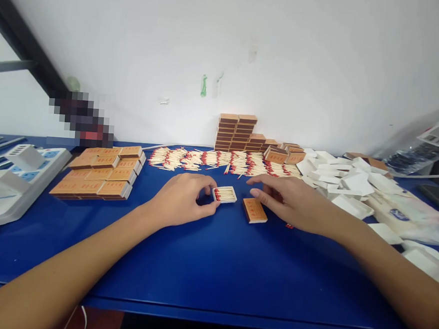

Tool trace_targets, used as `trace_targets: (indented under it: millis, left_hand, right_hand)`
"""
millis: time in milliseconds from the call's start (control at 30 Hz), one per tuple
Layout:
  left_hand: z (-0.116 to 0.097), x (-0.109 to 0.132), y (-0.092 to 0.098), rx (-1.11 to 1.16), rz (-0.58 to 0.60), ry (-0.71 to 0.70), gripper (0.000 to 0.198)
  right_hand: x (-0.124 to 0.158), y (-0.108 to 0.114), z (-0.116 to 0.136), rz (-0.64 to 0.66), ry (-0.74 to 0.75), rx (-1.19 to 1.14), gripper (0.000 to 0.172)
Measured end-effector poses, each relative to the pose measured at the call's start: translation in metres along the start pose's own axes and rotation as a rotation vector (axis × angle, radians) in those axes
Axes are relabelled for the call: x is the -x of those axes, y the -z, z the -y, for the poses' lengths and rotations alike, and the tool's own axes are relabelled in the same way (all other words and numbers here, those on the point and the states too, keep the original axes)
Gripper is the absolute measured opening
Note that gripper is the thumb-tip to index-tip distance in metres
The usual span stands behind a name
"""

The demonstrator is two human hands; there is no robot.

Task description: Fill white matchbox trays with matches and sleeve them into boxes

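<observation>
Between the thumb and fingers of my left hand (187, 197) is a white matchbox tray (227, 200) with several red-headed matches lying in it. My right hand (286, 199) has its fingers apart and holds nothing; it hovers just above and beside an orange matchbox sleeve (255, 211) on the blue table. Behind both hands runs a long row of loose matches (220, 159). A few red match heads (289, 226) peek out under my right hand.
Stacked orange matchboxes (102, 171) lie at the left, near a white power strip (26, 181). Brown-sided matchboxes (236, 130) are piled against the wall. A heap of white trays (339, 178) and a tissue pack (404, 212) occupy the right. The table's front edge (209, 311) is close.
</observation>
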State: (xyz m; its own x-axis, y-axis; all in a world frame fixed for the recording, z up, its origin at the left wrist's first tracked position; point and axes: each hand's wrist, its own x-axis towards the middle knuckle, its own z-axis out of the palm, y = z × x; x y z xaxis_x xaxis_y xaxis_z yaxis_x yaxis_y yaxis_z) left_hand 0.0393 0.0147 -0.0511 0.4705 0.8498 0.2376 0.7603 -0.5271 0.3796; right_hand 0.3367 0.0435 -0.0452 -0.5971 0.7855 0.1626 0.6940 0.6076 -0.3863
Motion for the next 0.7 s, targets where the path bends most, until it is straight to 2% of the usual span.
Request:
trace_targets:
  millis: [67,133,200,333,500,700]
  left_hand:
    - [0.001,0.0,0.0,-0.004,0.008,-0.013,0.022]
    - [0.003,-0.001,0.002,-0.012,0.017,-0.03,0.022]
    - [0.004,-0.002,0.004,-0.026,0.028,-0.044,0.022]
    - [0.005,-0.003,0.01,-0.04,0.052,-0.047,0.02]
    - [0.007,-0.003,0.013,0.044,0.04,-0.038,0.017]
    - [0.009,-0.003,0.008,0.209,0.01,-0.023,0.019]
  right_hand:
    - [0.002,0.006,-0.003,0.027,0.131,-0.049,0.037]
    - [0.005,0.011,-0.005,0.09,0.255,-0.078,0.05]
    - [0.007,0.012,-0.007,0.14,0.309,-0.069,0.056]
    - [0.007,0.004,-0.008,0.123,0.288,-0.06,0.05]
    - [0.004,-0.002,-0.008,0.008,0.173,0.001,0.024]
    - [0.001,-0.007,-0.009,-0.059,0.144,0.013,0.033]
